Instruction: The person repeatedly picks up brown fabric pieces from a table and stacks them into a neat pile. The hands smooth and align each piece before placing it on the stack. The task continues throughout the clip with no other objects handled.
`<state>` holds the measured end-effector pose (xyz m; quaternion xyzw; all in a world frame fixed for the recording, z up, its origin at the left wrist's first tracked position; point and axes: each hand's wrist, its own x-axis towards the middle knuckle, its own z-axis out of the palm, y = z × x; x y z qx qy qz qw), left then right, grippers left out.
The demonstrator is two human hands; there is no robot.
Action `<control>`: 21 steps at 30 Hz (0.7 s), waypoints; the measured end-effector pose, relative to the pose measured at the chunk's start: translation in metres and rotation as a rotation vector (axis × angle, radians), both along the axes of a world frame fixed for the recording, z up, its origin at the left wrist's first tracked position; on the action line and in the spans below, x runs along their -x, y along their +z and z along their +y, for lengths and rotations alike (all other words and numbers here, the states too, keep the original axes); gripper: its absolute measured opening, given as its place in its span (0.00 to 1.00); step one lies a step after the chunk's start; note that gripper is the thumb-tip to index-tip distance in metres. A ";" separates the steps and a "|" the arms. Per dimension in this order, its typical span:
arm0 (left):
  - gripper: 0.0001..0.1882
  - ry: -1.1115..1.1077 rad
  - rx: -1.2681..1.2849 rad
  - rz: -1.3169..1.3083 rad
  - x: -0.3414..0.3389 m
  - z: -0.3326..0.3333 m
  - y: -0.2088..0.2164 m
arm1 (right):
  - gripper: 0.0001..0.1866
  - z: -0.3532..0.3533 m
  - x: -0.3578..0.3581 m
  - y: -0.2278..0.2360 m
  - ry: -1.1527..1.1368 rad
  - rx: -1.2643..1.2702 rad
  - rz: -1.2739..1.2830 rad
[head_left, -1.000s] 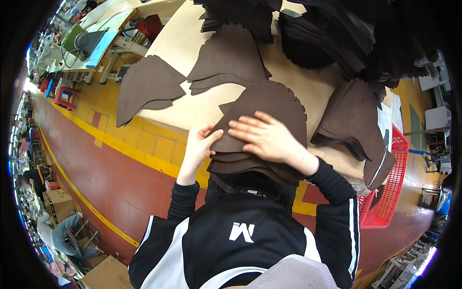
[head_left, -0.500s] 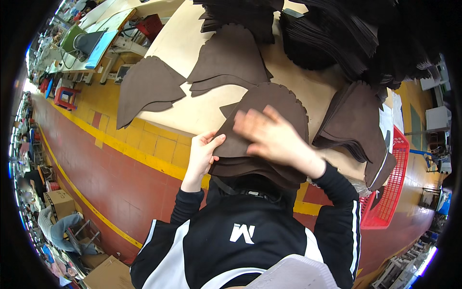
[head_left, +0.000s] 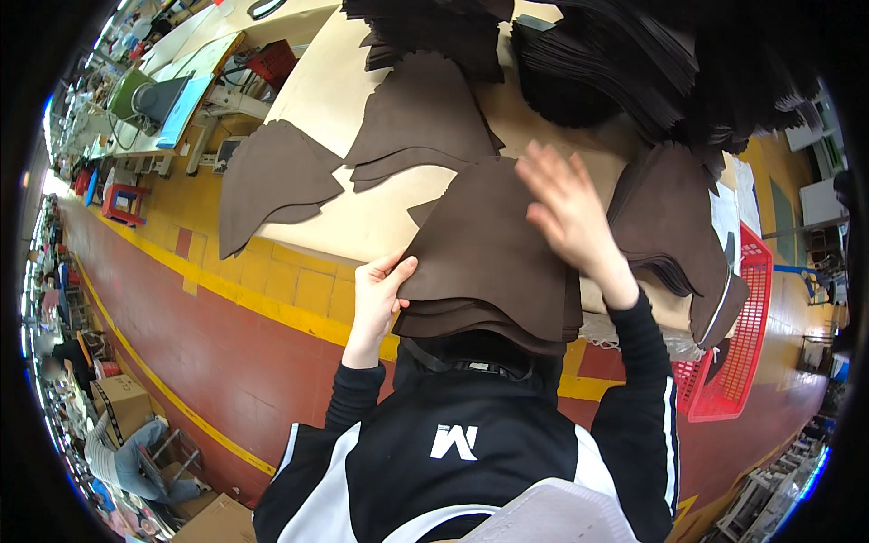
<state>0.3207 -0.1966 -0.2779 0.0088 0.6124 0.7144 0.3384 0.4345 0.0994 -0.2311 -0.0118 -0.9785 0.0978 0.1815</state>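
Observation:
A stack of dark brown, curved cut pieces, perhaps leather or fabric, lies at the table's near edge, its lower layers hanging over. My left hand pinches the left edge of the top piece between thumb and fingers. Over the upper right side of the same stack is my right hand, fingers stretched out and holding nothing; whether it touches the piece I cannot tell. Similar brown pieces lie just beyond, and another small group rests at the table's left edge. A further fanned stack sits to the right.
Thick piles of dark pieces cover the far side of the pale table. At the right stands a red plastic basket. A red stool and a workbench are at far left. A person sits at lower left.
My right hand has moved right and away from me across the top piece, uncovering its middle. My left hand keeps its pinch on the left edge.

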 end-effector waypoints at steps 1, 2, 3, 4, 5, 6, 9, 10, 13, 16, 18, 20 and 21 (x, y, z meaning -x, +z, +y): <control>0.20 0.000 0.017 0.019 0.002 0.001 0.001 | 0.33 -0.009 -0.014 0.003 0.180 0.003 -0.038; 0.20 0.005 0.053 0.034 0.007 0.002 0.008 | 0.34 -0.021 -0.026 0.006 0.246 -0.025 -0.077; 0.21 0.009 0.090 0.048 0.015 0.004 0.014 | 0.35 -0.029 -0.035 0.008 0.312 -0.053 -0.115; 0.21 0.041 0.120 0.106 0.026 0.007 0.017 | 0.33 -0.031 -0.044 0.007 0.267 -0.089 -0.094; 0.21 0.068 0.105 0.129 0.036 0.011 0.026 | 0.32 -0.029 -0.053 0.005 0.222 -0.128 -0.073; 0.21 0.101 0.040 0.215 0.052 0.016 0.026 | 0.31 -0.026 -0.059 0.007 0.159 -0.099 -0.083; 0.22 0.208 -0.018 0.344 0.100 0.041 0.039 | 0.32 -0.028 -0.072 0.017 0.071 -0.059 -0.047; 0.23 0.215 -0.029 0.339 0.114 0.047 0.043 | 0.34 -0.031 -0.074 0.021 0.104 -0.056 -0.053; 0.28 0.124 0.063 0.478 0.165 0.048 0.011 | 0.34 -0.049 -0.071 0.029 0.235 -0.017 -0.091; 0.37 0.156 0.674 1.174 0.180 0.026 -0.043 | 0.33 -0.069 -0.062 0.023 0.395 0.017 -0.160; 0.29 0.084 0.579 1.200 0.150 0.025 -0.039 | 0.32 -0.079 -0.055 0.006 0.418 0.061 -0.214; 0.25 -0.105 0.251 0.788 0.107 0.019 -0.027 | 0.31 -0.082 -0.049 -0.009 0.383 0.066 -0.289; 0.24 -0.207 0.129 0.569 0.082 0.018 -0.018 | 0.30 -0.078 -0.042 -0.017 0.358 0.050 -0.328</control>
